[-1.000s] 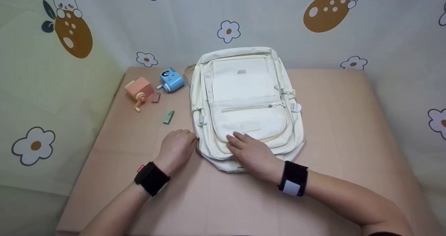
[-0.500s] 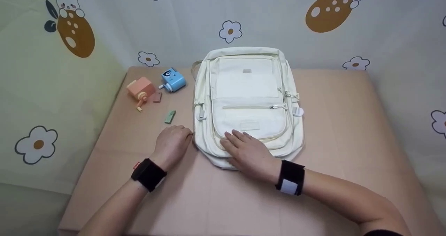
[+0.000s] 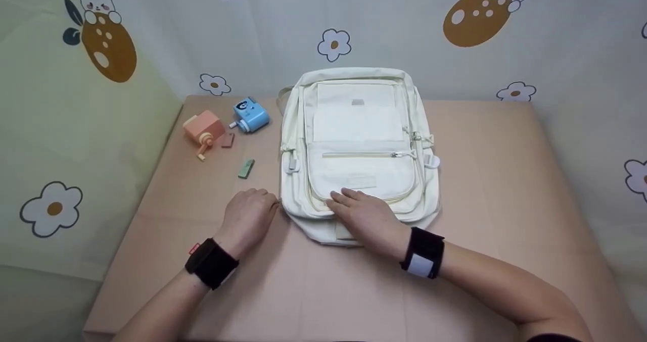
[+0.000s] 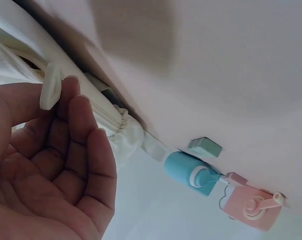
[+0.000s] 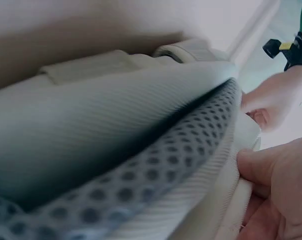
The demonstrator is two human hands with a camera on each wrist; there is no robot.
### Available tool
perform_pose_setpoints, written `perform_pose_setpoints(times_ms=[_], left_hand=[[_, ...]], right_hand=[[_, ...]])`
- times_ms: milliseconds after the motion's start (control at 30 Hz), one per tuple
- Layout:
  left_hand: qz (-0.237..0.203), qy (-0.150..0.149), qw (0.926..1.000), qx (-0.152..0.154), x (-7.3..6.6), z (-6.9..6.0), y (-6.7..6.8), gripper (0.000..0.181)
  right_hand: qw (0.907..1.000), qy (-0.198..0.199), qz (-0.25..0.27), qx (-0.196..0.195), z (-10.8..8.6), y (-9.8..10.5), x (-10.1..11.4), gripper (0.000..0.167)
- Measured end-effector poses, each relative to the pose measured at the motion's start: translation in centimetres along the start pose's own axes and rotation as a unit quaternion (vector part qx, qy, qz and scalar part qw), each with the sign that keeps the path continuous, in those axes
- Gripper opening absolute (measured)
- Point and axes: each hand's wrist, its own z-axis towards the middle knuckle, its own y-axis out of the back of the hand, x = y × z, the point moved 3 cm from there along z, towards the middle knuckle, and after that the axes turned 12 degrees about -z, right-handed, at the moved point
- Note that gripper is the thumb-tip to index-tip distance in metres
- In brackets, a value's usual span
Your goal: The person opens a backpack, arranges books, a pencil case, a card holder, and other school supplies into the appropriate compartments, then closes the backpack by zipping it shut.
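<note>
A cream-white backpack point(image 3: 361, 122) lies front side up on the table, its base toward me. At its lower left edge is my left hand point(image 3: 249, 218); in the left wrist view, the thumb and forefinger pinch a pale zipper pull point(image 4: 51, 86). My right hand point(image 3: 371, 223) lies over the lower front, fingers pointing up and left. From the right wrist view, its thumb presses the fabric and the other fingers curl round the bag's lower edge. A long opening with dotted mesh lining point(image 5: 151, 175) gapes beside that hand.
Left of the backpack stand a blue crank pencil sharpener point(image 3: 250, 114) and a pink one point(image 3: 203, 130). A small pink eraser point(image 3: 228, 140) and a green eraser point(image 3: 246, 169) lie near them. Patterned cloth point(image 3: 283, 39) hangs behind the pinkish table point(image 3: 485, 180).
The backpack has turned slightly straighter. My left hand has drawn a little left and toward me, still at the bag's edge. More of the bag's bottom panel shows below my right hand.
</note>
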Motion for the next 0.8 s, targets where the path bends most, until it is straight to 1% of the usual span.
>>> perform_pose_setpoints(times_ms=[100,167,300,433,533,633,700,800], left_hand=[[0.002,-0.005,0.9999,0.009,-0.7,-0.4,0.1,0.015],[0.005,-0.009,0.9999,0.012,-1.2,-0.7,0.2,0.016],[0.008,-0.026,0.9995,0.016,-2.4,-1.1,0.1,0.018],[0.004,-0.047,0.9987,0.019,-3.3,-1.3,-0.1,0.015],[0.001,-0.051,0.9985,0.022,-3.6,-1.3,-0.3,0.013],[-0.003,-0.045,0.9987,0.024,-3.5,-1.3,-0.4,0.013],[-0.008,-0.042,0.9988,0.024,-3.4,-1.2,-0.4,0.014],[-0.013,-0.047,0.9987,0.018,-3.3,-1.2,-0.4,0.014]], right_hand=[[0.9997,-0.009,0.016,0.014,0.2,0.2,-0.1,0.037],[0.9994,-0.014,0.026,0.017,0.2,0.2,-0.2,0.037],[0.9988,-0.019,0.044,0.000,0.4,0.4,-0.3,0.035],[0.9982,-0.022,0.052,-0.020,0.4,0.5,-0.4,0.035],[0.9984,-0.018,0.047,-0.027,0.3,0.4,-0.4,0.035],[0.9981,-0.008,0.048,-0.037,0.0,0.2,-0.5,0.034],[0.9975,0.000,0.055,-0.045,-0.4,0.2,-0.7,0.036],[0.9953,0.017,0.075,-0.059,-1.3,0.3,-1.3,0.041]])
